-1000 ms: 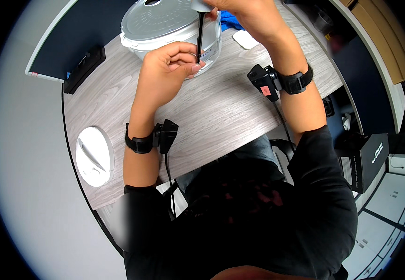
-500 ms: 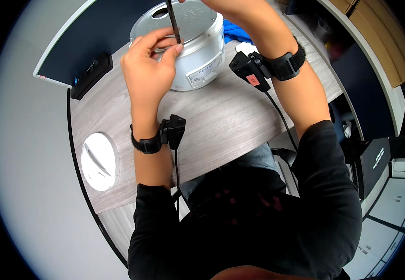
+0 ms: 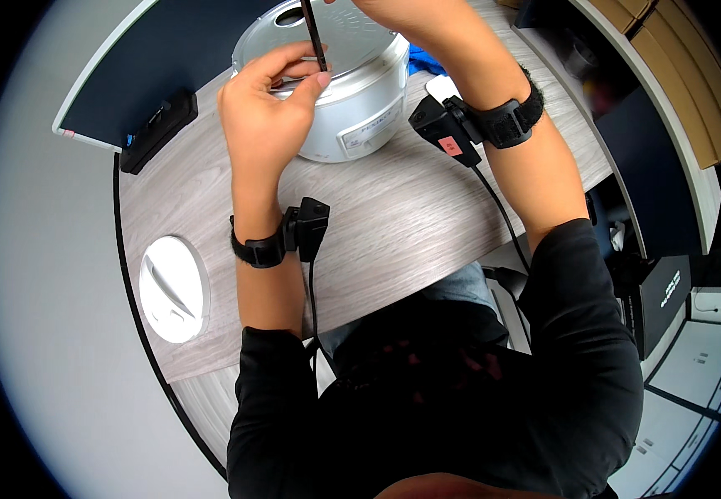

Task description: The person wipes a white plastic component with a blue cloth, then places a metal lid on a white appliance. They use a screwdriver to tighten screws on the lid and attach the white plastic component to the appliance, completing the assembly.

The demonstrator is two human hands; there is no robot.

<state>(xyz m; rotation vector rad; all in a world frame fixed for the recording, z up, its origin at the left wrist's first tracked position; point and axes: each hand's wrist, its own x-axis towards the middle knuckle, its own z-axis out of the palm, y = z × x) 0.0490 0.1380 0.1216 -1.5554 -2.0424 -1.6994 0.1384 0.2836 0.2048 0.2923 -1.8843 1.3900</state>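
A silver rice cooker [image 3: 360,133] stands at the desk's far side, with a grey metal plate [image 3: 348,33] on top that has an oval hole. Down to the plate's near rim runs the thin dark shaft of what looks like a screwdriver [image 3: 314,37]; its upper end is out of the picture. My left hand [image 3: 269,116] pinches thumb and fingers round the shaft's lower end, at the rim. Over the cooker's far right side is my right hand [image 3: 385,10], cut off by the upper edge, so its fingers and grip are mostly hidden.
On the desk's left lies a white oval cover [image 3: 174,291] with a slot. A black case [image 3: 159,133] rests by the dark partition [image 3: 119,87]. Blue cloth [image 3: 424,60] and a small white object [image 3: 441,87] are right of the cooker. Cables hang from both wrist devices.
The cooker has shifted slightly to the right in the picture. The shaft's tip has moved a little right and up, with my left fingers still around it.
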